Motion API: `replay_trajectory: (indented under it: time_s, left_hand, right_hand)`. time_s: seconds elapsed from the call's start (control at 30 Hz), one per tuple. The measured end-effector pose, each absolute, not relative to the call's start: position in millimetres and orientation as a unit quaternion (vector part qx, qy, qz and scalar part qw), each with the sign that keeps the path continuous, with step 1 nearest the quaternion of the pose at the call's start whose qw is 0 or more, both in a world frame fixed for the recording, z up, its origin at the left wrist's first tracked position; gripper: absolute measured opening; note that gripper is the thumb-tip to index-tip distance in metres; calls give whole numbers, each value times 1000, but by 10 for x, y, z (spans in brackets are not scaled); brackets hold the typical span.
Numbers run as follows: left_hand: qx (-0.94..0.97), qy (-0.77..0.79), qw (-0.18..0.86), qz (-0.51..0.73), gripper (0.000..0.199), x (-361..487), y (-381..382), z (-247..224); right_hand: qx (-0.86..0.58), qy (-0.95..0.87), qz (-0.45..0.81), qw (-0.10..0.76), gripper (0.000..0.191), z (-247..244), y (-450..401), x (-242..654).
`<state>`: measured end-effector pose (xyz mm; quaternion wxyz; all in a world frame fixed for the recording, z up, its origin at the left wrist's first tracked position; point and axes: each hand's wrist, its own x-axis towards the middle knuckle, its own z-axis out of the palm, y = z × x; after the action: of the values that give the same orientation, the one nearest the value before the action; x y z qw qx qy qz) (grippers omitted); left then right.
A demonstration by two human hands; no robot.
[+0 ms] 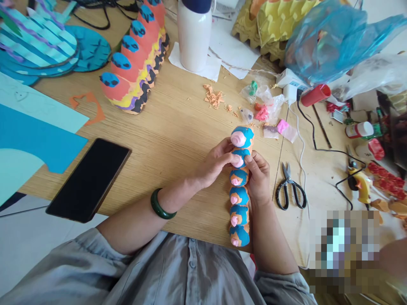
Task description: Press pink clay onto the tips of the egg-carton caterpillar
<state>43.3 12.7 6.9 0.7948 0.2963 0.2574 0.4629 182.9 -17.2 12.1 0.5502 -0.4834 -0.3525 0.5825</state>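
An egg-carton strip (239, 195) with a row of several bumps points away from me near the table's front edge. Blue clay covers the top of each bump over an orange base, and every bump bears a pink clay lump (239, 139). The farthest pink lump is spread widest; the nearer ones are small. My left hand (212, 166) grips the strip from the left, its thumb pressing on the pink clay of the second bump. From the right, my right hand (259, 178) holds the strip, thumb at that same bump. The undersides of the fingers are partly hidden.
A finished-looking orange carton caterpillar (132, 63) and a white bottle (195, 38) stand behind. Left lies a phone (89, 180); right, scissors (290, 186) beside cables. Clay packets (263, 112) and orange scraps (213, 96) lie beyond the strip. Another person's blurred part shows lower right.
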Motion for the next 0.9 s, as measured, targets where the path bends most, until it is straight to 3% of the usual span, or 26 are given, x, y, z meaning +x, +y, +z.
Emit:
replay_trajectory:
  time_s: [0.5, 0.73, 0.9]
  left_hand:
    - [285, 318, 775, 465, 16, 437, 113, 50]
    - [279, 270, 801, 455, 22, 413, 96, 109]
    - [367, 267, 754, 474, 43, 434, 89, 87]
  right_hand:
    - [-512, -397, 561, 515, 30, 59, -172, 1814]
    - [-506, -374, 566, 533, 32, 112, -163, 1822]
    - [-506, -367, 564, 540, 32, 118, -167, 1810]
